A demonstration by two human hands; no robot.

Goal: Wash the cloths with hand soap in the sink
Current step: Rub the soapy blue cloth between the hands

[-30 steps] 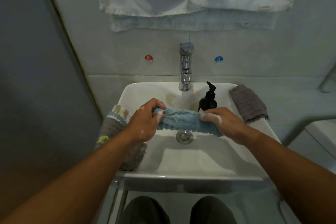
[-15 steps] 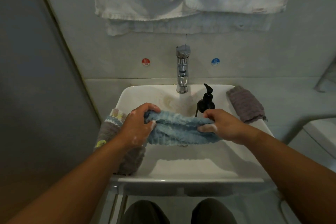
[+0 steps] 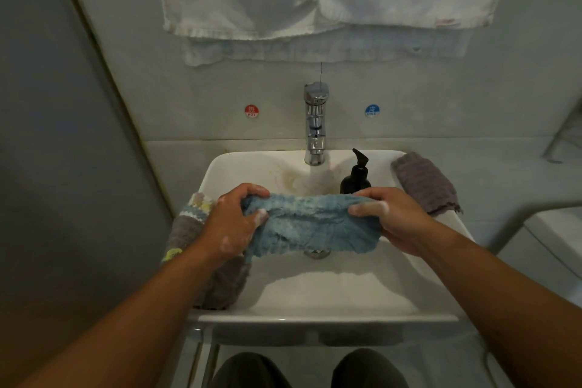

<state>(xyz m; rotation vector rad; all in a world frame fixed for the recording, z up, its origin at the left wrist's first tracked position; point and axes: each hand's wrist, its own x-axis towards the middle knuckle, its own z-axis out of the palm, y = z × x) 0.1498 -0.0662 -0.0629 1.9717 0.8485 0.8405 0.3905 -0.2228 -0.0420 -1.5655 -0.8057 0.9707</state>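
Mid-wash, I'd say: the left hand [image 3: 233, 224] and right hand [image 3: 393, 220], sudsy, each keep a pinching grip on the blue cloth [image 3: 308, 224] above the sink [image 3: 315, 293], while the grey cloth [image 3: 425, 183] and patterned cloth [image 3: 195, 224] on its rim look unwashed

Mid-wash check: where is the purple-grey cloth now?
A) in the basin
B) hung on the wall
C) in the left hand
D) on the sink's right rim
D: the purple-grey cloth lies on the right rim of the sink, past the soap bottle; the left hand and right hand grip the blue cloth.
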